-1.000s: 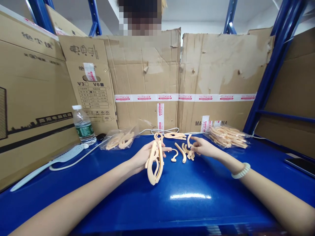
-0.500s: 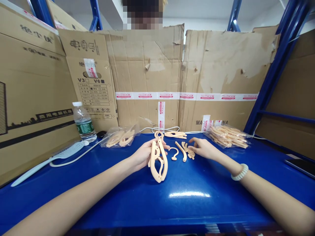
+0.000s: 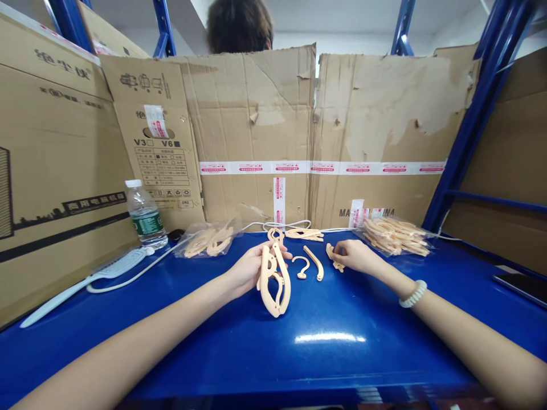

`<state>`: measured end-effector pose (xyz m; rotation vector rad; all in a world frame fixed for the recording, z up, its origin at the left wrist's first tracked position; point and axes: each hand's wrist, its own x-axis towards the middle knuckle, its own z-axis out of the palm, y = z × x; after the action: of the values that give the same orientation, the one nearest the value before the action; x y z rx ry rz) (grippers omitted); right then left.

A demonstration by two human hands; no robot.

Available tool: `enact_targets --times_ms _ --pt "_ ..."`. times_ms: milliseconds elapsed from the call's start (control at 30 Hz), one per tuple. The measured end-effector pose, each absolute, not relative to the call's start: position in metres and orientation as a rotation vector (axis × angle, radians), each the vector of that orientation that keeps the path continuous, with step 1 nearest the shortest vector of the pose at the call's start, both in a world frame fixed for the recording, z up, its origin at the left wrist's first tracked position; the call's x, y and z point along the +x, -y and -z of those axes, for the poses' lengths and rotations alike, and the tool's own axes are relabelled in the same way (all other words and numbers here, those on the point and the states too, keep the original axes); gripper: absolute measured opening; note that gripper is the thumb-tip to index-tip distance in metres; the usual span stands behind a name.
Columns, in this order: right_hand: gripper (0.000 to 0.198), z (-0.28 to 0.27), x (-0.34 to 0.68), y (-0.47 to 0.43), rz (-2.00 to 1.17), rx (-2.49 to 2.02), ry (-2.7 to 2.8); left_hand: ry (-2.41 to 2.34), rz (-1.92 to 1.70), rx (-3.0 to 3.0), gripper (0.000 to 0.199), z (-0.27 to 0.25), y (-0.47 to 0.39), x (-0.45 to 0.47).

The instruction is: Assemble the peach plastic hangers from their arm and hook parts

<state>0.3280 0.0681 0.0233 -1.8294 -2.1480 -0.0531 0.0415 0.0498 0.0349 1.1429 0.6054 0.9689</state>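
My left hand [image 3: 247, 270] is closed around the upper part of a cream folding clothes hanger [image 3: 265, 293], which hangs with its arms folded together and its joined end pointing down. My right hand [image 3: 359, 256] rests on the blue table with its fingertips curled onto small cream hanger pieces [image 3: 329, 250], partly hidden under the fingers. Between the hands lie a loose hanger hook [image 3: 302, 275] and a curved hanger arm [image 3: 315, 264]. Just behind the left hand are another folded hanger [image 3: 276, 234] and flat hanger parts [image 3: 304, 233].
Bags of cream hanger parts lie at back left [image 3: 208, 241] and back right [image 3: 395, 236]. A water bottle [image 3: 146, 219] and a pale blue brush [image 3: 111, 266] are on the left, a phone [image 3: 521, 287] at the right edge. Cardboard [image 3: 252, 131] walls the back; a person's head [image 3: 240, 25] shows above it.
My right hand has moved slightly right, closing its fingers on the small hanger pieces and shifting them away from the curved arm. My left hand keeps the folding hanger almost still.
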Motion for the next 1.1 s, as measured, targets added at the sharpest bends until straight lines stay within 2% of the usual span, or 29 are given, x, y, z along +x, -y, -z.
enact_targets --times_ms 100,200,267,367,533,633,800,1100 --pt "0.025 -0.033 0.311 -0.046 0.161 -1.622 2.177 -0.603 -0.976 1.133 0.02 -0.034 -0.05 0.042" --pt "0.022 -0.037 0.277 -0.015 0.216 -1.233 2.369 -0.604 -0.986 1.106 0.018 -0.032 -0.052 0.043" --pt "0.021 -0.034 0.256 0.002 0.409 -0.699 2.599 -0.607 -0.985 1.083 0.016 -0.032 -0.053 0.043" --pt "0.025 -0.023 0.238 0.011 0.641 -0.409 2.657 -0.611 -0.961 1.049 0.016 -0.031 -0.054 0.042" --pt "0.02 -0.005 0.238 -0.001 0.703 -0.506 2.57 -0.61 -0.949 1.044 0.035 -0.03 -0.051 0.044" --pt "0.018 -0.002 0.242 -0.006 0.779 -0.585 2.506 -0.621 -0.98 1.108 0.021 -0.028 -0.045 0.048" --pt "0.023 -0.006 0.244 -0.005 0.85 -0.743 2.428 -0.729 -1.001 1.243 0.019 -0.024 -0.034 0.052" --pt "0.035 -0.011 0.245 -0.002 0.822 -0.8 2.376 -0.817 -1.148 1.341 0.034 -0.028 -0.023 0.054"
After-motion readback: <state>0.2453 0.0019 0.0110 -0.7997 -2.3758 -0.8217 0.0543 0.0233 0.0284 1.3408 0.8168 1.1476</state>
